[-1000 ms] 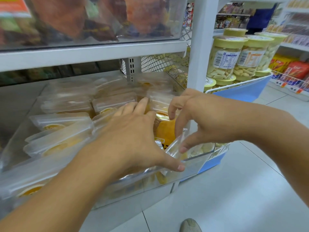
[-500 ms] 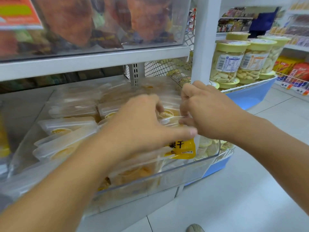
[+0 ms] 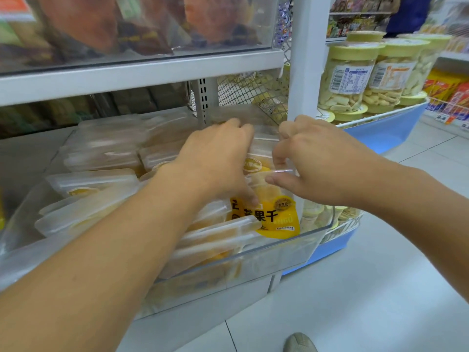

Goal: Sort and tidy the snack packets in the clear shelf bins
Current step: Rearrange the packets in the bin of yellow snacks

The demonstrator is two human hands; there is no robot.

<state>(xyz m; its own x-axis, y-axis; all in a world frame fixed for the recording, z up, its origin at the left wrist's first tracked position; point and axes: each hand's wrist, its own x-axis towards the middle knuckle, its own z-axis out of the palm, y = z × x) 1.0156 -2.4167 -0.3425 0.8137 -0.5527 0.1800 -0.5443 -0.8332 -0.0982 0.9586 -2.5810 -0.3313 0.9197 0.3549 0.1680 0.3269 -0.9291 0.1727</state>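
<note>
Both hands are down in the clear plastic shelf bin (image 3: 291, 246) at its right end, working on one upright yellow-and-clear pouch of dried mango (image 3: 269, 212). The left hand (image 3: 215, 161) lies over the pouch with its fingers curled down and its thumb pressed to the yellow front, gripping it from the left; the right hand (image 3: 312, 161) pinches the clear top edge of the same pouch between thumb and curled fingers. The pouch stands at the near right corner of the bin, just behind the front wall. Judging by how things lie, the job is partway done — to the left and further back, the clear flat packets of yellow fruit (image 3: 101, 179) already sit in overlapping rows, while the ones just in front of the left forearm lean at mixed angles and look as if they need squaring up, and the held pouch is not yet settled into a row. On its yellow panel the black characters read 芒果干, with a round gold seal above them whose text is too small to read. To the right, beyond the white shelf post (image 3: 304, 72), stand clear jars with pale yellow lids (image 3: 355, 74) — they carry barcode labels, print illegible.
</note>
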